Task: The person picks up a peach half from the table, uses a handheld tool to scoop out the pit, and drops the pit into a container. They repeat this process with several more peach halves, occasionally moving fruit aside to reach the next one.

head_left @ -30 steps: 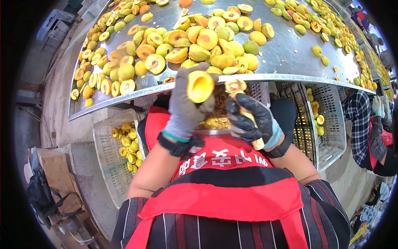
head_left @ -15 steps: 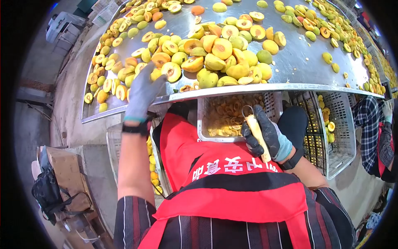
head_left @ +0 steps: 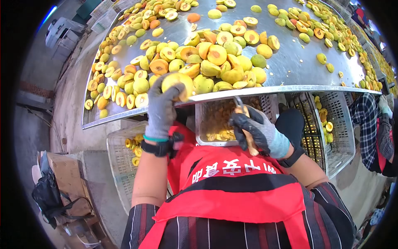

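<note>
Clamps rounded yellow fruit (head_left: pixel 177 84) in fingers of grey-gloved left hand (head_left: pixel 161 106), pale wooden-handled tool (head_left: pixel 250 143) inside curled fingers of black-and-grey-gloved right hand (head_left: pixel 260 130).
Likely light, soft, slippery; hold by sides.

2 hands (head_left: pixel 161 106) (head_left: pixel 263 132) hold 1 fruit (head_left: pixel 177 80) — and 1 tool (head_left: pixel 249 142).

Red apron (head_left: pixel 230 203), dark striped sleeves (head_left: pixel 335 205)

I'm getting a bright feed, with white glare toward the right of the table (head_left: pixel 296 74), shade beneath it, and straight lines bowing near the black, rounded border. The fruit half (head_left: pixel 179 84) in the left hand (head_left: pixel 161 103) looks slightly blurred.
</note>
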Available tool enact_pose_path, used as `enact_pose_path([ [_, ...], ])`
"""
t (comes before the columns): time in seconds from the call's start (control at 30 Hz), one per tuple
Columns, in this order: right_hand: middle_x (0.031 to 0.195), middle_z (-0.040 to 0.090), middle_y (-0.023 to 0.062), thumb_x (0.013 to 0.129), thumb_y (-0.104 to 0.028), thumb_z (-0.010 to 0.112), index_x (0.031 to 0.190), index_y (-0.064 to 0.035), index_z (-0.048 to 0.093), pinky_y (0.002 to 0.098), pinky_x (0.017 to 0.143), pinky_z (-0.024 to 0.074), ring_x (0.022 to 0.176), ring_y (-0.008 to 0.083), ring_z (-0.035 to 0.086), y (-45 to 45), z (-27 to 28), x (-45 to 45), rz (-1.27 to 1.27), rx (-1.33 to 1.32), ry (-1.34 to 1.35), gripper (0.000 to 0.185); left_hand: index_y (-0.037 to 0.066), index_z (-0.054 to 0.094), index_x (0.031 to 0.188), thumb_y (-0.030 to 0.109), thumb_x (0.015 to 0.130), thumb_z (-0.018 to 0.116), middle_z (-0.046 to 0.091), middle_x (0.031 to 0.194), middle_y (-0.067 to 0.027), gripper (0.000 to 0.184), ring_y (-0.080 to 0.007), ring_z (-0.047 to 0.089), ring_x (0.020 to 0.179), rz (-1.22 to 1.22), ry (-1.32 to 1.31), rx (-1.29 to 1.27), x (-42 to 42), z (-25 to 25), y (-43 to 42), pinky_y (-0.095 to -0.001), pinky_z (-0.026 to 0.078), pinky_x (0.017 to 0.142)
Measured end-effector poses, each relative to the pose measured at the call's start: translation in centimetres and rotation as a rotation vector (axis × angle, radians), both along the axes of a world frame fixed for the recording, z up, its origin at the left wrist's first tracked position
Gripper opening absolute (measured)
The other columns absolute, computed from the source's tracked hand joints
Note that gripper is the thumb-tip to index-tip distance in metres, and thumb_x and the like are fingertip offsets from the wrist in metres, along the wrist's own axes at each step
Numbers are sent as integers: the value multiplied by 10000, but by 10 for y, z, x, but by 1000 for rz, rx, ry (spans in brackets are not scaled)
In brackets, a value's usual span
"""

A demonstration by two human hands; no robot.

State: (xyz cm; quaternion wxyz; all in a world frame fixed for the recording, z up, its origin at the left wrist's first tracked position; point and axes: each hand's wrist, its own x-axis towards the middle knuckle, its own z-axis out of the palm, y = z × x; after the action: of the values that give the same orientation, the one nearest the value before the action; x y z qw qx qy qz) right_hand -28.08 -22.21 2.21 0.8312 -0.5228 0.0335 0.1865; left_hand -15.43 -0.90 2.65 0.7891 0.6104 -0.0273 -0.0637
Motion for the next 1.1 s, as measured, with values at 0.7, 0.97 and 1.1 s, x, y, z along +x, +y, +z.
enact_pose_path([
  [0.7, 651, 553, 111, 877, -337, 524, 884, -5, 488, 307, 450, 440, 487, 157, 533, 28, 4, 5, 109, -545, -71, 334, -38, 481, 1144, 426, 928, 368, 547, 1116, -146, 524, -207, 513, 1046, -268, -277, 54, -63, -38, -23, -328, 371, 938],
  [0.97, 571, 487, 21, 886, -316, 523, 981, -52, 475, 248, 377, 401, 432, 92, 470, 43, 17, 4, 112, -296, 60, 285, -27, 487, 1143, 434, 929, 357, 554, 1100, -142, 525, -207, 546, 994, -103, -388, 76, -71, -35, -38, -338, 428, 876],
  [1.1, 566, 486, 28, 887, -293, 514, 949, -43, 498, 262, 381, 413, 432, 114, 486, 45, -10, 8, 115, -369, -78, 258, -19, 509, 1119, 337, 927, 397, 610, 985, -125, 419, -216, 603, 891, -277, -387, 207, -60, -29, -26, -342, 479, 793],
])
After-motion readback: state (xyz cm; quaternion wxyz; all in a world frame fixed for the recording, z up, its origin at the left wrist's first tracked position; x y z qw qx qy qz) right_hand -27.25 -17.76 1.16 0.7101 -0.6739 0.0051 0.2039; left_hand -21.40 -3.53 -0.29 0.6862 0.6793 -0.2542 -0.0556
